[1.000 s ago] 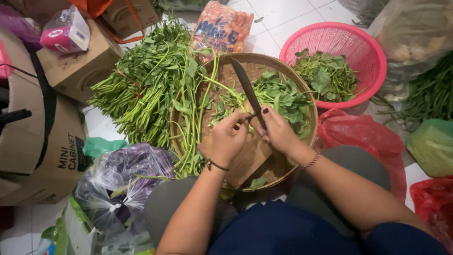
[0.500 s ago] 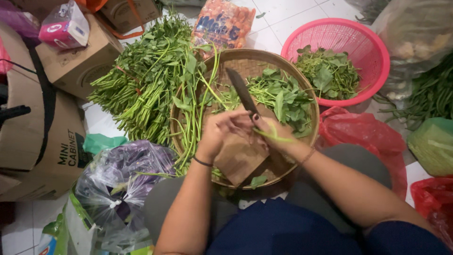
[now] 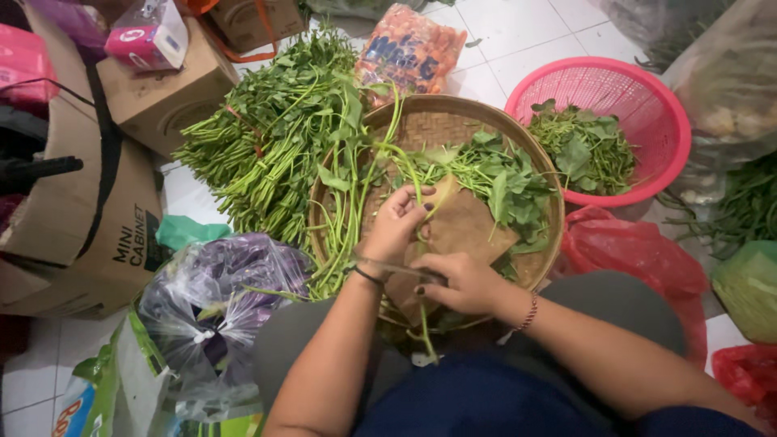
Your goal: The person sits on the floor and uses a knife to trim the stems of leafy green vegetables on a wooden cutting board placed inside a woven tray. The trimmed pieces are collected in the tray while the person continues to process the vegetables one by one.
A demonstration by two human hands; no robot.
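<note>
Soft, even indoor light falls from above, leaving only faint shadows under the hands (image 3: 421, 251) (slightly motion-blurred). Colours are saturated. The plastic bag (image 3: 210, 311) near left shows glare. Wide-angle distortion bends the edges; the far right corner looks soft.

Rough woven bamboo tray (image 3: 421, 121), glossy plastic basket (image 3: 647, 97)

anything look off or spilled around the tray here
Nothing is spilled. The long green stems hang over the woven tray rim onto the boxes and floor. The left hand and right hand work over a brown board.
</note>
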